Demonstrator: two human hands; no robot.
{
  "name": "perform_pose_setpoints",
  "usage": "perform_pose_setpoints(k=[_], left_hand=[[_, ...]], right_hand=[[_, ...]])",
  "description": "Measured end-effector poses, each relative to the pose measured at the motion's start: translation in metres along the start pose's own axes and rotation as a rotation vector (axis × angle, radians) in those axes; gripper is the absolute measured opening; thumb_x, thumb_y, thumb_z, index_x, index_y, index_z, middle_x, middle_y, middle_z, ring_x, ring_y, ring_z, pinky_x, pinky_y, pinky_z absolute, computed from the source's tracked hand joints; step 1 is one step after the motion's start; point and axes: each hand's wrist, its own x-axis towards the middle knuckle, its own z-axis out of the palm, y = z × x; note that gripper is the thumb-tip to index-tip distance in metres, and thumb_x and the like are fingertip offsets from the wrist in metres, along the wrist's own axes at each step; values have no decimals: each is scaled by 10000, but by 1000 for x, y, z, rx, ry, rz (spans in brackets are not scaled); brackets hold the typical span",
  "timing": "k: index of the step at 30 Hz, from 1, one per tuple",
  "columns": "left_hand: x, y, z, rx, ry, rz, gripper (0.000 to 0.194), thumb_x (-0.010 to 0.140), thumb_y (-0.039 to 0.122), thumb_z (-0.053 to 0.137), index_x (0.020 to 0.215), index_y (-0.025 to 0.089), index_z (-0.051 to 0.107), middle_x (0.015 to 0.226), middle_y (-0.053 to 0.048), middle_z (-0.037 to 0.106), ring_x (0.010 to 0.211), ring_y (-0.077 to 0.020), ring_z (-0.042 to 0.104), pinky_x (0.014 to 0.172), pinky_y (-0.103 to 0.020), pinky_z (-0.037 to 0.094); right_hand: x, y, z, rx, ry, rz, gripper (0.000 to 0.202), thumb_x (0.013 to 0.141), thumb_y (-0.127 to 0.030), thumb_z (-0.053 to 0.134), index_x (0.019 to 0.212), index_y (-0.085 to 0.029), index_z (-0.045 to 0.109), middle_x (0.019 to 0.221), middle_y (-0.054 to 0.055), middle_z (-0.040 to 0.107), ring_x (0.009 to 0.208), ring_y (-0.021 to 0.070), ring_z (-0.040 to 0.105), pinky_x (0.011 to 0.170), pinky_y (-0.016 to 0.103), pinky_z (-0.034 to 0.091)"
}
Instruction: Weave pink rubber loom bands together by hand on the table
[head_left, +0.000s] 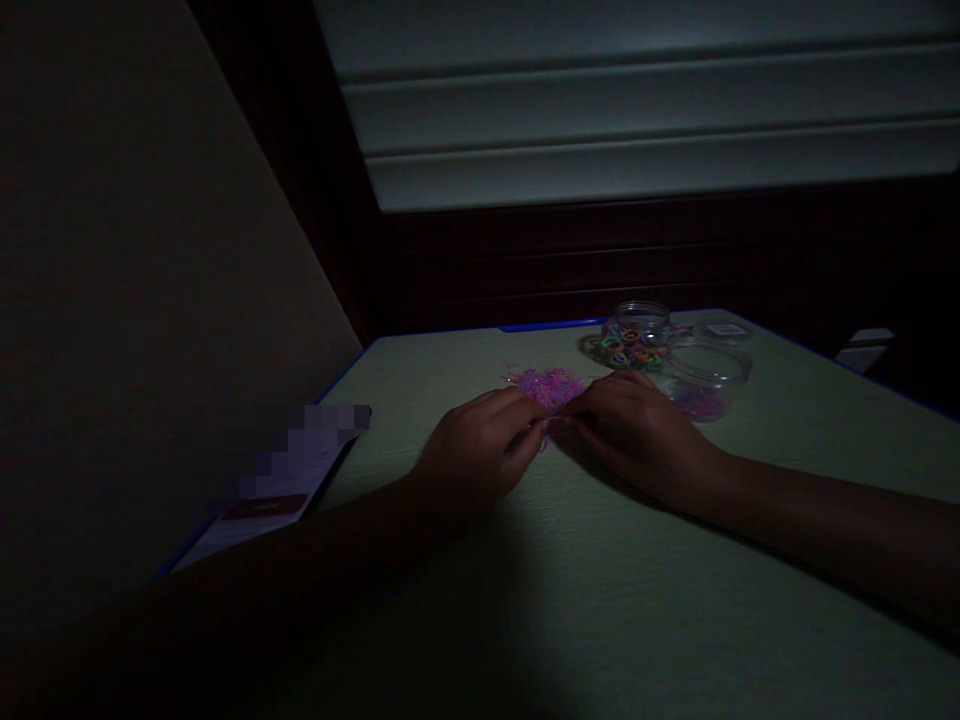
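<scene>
A loose pile of small pink and purple bands [551, 386] lies on the pale green table [600, 580]. At its near edge my left hand [484, 445] pinches with thumb and forefinger. My right hand [649, 435] is pinched too, its fingertips close to the left ones. A thin pinkish band seems to run between both pinches, though the dim light blurs it. Behind my right hand stands an open clear jar [637, 335] with coloured bands inside. To its right, a second clear container [709, 385] holds pink bands.
A clear round lid [722, 331] lies at the back right of the table. On the left edge is a flat printed item [300, 480], partly pixelated. A wall [150, 250] rises at the left, and dark wood framing stands behind.
</scene>
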Motion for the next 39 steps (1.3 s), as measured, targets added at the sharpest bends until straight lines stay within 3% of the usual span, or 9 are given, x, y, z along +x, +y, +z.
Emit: perform_pose_setpoints(k=[12, 39], left_hand=[[0, 4, 1, -1, 15, -25, 170, 794, 215, 508, 942, 172, 579, 863, -42, 604, 775, -133, 557, 688, -249, 457], [0, 2, -1, 0, -79, 12, 184, 852, 205, 432, 945, 154, 582, 855, -47, 611, 787, -129, 557, 708, -254, 453]], right_hand=[[0, 0, 0, -3, 7, -5, 175, 850, -267, 469, 848, -162, 608, 768, 51, 632, 725, 146, 559, 759, 301, 339], [-1, -3, -1, 101, 1, 63, 169, 843, -265, 477, 863, -161, 608, 767, 47, 606, 696, 133, 532, 640, 241, 383]])
